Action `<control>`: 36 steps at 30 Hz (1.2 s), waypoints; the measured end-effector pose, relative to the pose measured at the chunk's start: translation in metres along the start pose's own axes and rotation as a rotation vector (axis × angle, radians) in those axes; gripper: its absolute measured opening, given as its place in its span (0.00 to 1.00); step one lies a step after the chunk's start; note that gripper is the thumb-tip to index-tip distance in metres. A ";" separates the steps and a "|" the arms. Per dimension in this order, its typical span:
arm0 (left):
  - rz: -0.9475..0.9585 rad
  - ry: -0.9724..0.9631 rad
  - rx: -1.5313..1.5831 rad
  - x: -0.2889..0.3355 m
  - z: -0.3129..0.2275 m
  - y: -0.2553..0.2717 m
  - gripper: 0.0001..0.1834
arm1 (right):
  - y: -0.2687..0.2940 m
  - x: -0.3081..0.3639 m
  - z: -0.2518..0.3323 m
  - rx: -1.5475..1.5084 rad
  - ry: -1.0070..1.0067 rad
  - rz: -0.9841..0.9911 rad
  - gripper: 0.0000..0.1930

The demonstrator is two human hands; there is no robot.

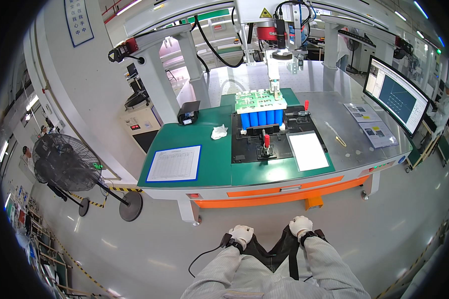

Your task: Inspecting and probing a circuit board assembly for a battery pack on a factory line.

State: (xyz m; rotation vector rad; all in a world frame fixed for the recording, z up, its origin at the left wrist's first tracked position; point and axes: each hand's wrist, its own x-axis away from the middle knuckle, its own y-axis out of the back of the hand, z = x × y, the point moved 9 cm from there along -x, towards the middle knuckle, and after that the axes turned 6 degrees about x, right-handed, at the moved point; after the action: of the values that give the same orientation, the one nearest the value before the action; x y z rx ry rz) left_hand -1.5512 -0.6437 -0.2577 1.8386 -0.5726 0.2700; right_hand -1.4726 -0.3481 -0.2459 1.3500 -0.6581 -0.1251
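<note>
My left hand (242, 233) and my right hand (300, 225), both in white gloves, rest low in front of the bench with fingers curled in. Dark cloth (272, 253) lies over my lap, under and between them. Whether either hand pinches the cloth is hidden. Dark bands circle both wrists, and a cable runs from the left one. Beyond them, on the bench, a block of blue cylindrical cells (262, 118) with a pale green and white top plate (252, 102) sits in a black fixture (244, 151). A machine head (274, 74) comes down at the plate's right rear.
Red-handled clamps (267, 141) belong to the fixture. A white sheet (308, 151), blue-edged form (174, 163) and crumpled tissue (219, 132) lie on the bench (209, 174). A monitor (396, 94) stands right, above printed sheets (379, 133). A black fan (67, 162) stands left.
</note>
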 end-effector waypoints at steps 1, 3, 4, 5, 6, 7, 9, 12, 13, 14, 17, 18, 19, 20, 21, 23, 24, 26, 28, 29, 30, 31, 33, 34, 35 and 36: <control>0.007 0.007 -0.004 0.000 0.001 -0.001 0.23 | 0.000 0.000 0.000 0.003 0.005 -0.003 0.24; 0.005 0.005 -0.001 0.000 0.001 0.000 0.23 | 0.000 0.000 0.000 0.007 0.007 -0.013 0.24; 0.011 0.015 0.001 -0.001 0.002 -0.001 0.23 | 0.000 0.000 0.000 0.016 0.006 -0.017 0.24; 0.007 0.010 0.000 -0.001 0.001 -0.001 0.23 | 0.000 0.000 0.001 0.010 0.010 -0.022 0.24; 0.010 0.007 -0.003 -0.001 0.001 -0.001 0.24 | 0.000 0.000 0.000 0.010 0.007 -0.024 0.24; 0.018 0.012 -0.009 -0.001 0.002 -0.002 0.24 | 0.000 0.000 0.000 0.009 0.005 -0.025 0.24; 0.022 0.009 -0.012 -0.002 0.002 -0.002 0.24 | 0.000 0.000 0.000 0.005 0.003 -0.022 0.23; 0.022 0.015 -0.016 -0.002 0.002 -0.003 0.24 | 0.001 0.001 0.000 -0.004 0.003 -0.027 0.23; 0.023 0.026 -0.015 -0.002 0.002 -0.003 0.24 | 0.002 0.001 0.000 -0.009 0.006 -0.035 0.23; 0.013 0.015 -0.013 -0.002 0.001 -0.001 0.24 | 0.002 0.001 0.001 -0.009 0.006 -0.035 0.23; 0.027 0.009 -0.020 -0.001 0.000 -0.002 0.24 | 0.003 0.002 0.001 -0.005 0.004 -0.044 0.23; 0.015 0.005 -0.020 0.000 0.000 -0.001 0.24 | 0.004 0.002 0.001 -0.016 0.001 -0.044 0.23; 0.004 0.001 -0.020 0.000 -0.001 0.000 0.24 | 0.004 0.003 0.000 -0.024 -0.004 -0.043 0.23; 0.004 0.001 -0.020 0.000 -0.001 0.000 0.24 | 0.004 0.003 0.000 -0.027 -0.002 -0.045 0.23; 0.009 0.003 -0.019 0.000 0.000 -0.001 0.24 | 0.006 0.004 0.000 -0.041 -0.002 -0.067 0.23; 0.015 0.005 -0.017 0.000 0.000 -0.002 0.24 | 0.008 0.005 0.000 -0.054 -0.002 -0.090 0.23; 0.007 0.012 -0.018 -0.001 0.001 -0.002 0.24 | 0.008 0.006 -0.001 -0.064 -0.012 -0.100 0.23; -0.002 0.019 -0.018 -0.001 0.002 -0.001 0.24 | 0.009 0.007 -0.001 -0.074 -0.022 -0.111 0.24; 0.014 0.021 -0.022 -0.001 0.002 -0.002 0.24 | 0.009 0.007 -0.002 -0.052 -0.035 -0.115 0.25; 0.007 0.014 -0.020 -0.001 0.001 -0.001 0.24 | 0.010 0.007 -0.001 -0.058 -0.031 -0.120 0.25; 0.014 0.009 -0.018 0.000 0.000 -0.001 0.24 | 0.010 0.007 -0.001 -0.058 -0.032 -0.122 0.26; 0.021 0.004 -0.017 0.000 -0.001 -0.001 0.23 | 0.010 0.007 -0.001 -0.051 -0.038 -0.115 0.26; 0.029 0.009 -0.019 0.001 -0.001 0.000 0.23 | 0.010 0.007 -0.001 -0.059 -0.034 -0.109 0.26; 0.037 0.014 -0.020 0.001 -0.001 0.000 0.23 | 0.009 0.007 -0.001 -0.055 -0.038 -0.094 0.27; 0.037 0.014 -0.020 0.002 -0.001 0.001 0.23 | 0.010 0.007 -0.001 -0.060 -0.035 -0.094 0.27; 0.034 0.013 -0.021 0.002 -0.002 0.001 0.24 | 0.010 0.008 -0.001 -0.061 -0.035 -0.097 0.27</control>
State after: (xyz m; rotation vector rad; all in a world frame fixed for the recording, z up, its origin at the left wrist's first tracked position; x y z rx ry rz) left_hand -1.5500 -0.6428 -0.2556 1.8064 -0.5960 0.2979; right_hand -1.4689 -0.3482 -0.2335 1.3231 -0.6139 -0.2453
